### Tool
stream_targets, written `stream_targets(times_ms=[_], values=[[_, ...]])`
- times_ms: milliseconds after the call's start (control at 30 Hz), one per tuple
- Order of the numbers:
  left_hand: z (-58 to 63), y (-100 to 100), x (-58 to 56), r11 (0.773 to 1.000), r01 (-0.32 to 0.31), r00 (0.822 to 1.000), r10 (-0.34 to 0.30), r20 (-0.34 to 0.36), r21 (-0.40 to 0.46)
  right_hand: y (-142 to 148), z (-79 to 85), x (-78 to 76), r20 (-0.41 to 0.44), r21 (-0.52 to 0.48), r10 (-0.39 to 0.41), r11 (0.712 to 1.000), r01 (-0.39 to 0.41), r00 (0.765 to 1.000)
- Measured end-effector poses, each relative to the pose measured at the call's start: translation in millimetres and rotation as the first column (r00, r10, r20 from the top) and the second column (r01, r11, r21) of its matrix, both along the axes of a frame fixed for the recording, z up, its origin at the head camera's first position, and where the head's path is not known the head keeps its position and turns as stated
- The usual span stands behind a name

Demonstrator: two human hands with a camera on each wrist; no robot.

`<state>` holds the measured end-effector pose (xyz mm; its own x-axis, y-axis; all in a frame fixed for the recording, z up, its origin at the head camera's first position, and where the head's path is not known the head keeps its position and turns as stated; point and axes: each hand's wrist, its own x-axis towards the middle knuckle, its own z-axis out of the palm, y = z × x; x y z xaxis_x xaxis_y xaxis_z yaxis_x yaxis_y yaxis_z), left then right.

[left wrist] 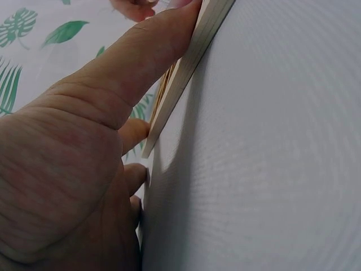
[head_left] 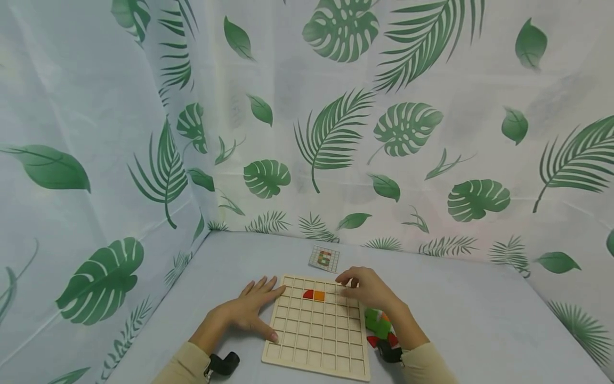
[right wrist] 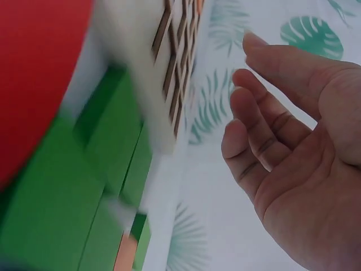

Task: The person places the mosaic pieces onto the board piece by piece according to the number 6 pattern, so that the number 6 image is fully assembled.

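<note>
A pale wooden grid board lies flat on the table. Near its top, a red curved-edge tile and an orange square tile sit side by side in cells. My left hand is spread at the board's left side, thumb and forefinger touching its edge. In the left wrist view, the thumb lies straight along the board's side. My right hand is over the board's upper right. The right wrist view shows that hand's fingers loosely bent, with nothing visible between them.
Green blocks and red pieces are heaped right of the board, partly hidden by the right forearm. A small pattern card lies beyond the board. Leaf-printed cloth walls stand behind and to the left.
</note>
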<state>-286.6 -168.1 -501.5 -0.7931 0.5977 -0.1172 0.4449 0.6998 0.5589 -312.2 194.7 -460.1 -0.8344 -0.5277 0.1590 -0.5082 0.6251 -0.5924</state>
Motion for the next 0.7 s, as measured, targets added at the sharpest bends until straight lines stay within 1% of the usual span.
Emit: stream_targets(times_ms=[200, 367, 467, 600, 700], values=[[1.0, 1.9, 0.9, 1.000, -0.001, 1.000, 0.001, -0.001, -0.005, 21.1, 1.0, 0.3, 0.011, 0.007, -0.041, 0.999, 0.041, 0.999], [1.6, 3.9, 2.3, 1.000, 0.000, 1.000, 0.000, 0.004, 0.003, 33.9, 6.2, 4.5, 0.003, 0.020, -0.046, 0.999, 0.046, 0.999], [1.5, 3.9, 1.9, 1.000, 0.004, 1.000, -0.004, 0.001, 0.005, 41.5, 8.0, 7.3, 0.019, 0.024, -0.016, 1.000, 0.015, 1.000], [1.7, 3.1, 1.5, 1.000, 0.006, 1.000, -0.006, -0.005, 0.001, 49.4, 9.7, 11.0, 0.073, 0.032, 0.028, 0.999, -0.030, 0.997], [2.4, 2.5, 1.4, 1.000, 0.007, 1.000, -0.007, -0.007, -0.002, 54.0, 10.2, 13.5, 0.114, 0.039, 0.042, 0.998, -0.047, 0.993]])
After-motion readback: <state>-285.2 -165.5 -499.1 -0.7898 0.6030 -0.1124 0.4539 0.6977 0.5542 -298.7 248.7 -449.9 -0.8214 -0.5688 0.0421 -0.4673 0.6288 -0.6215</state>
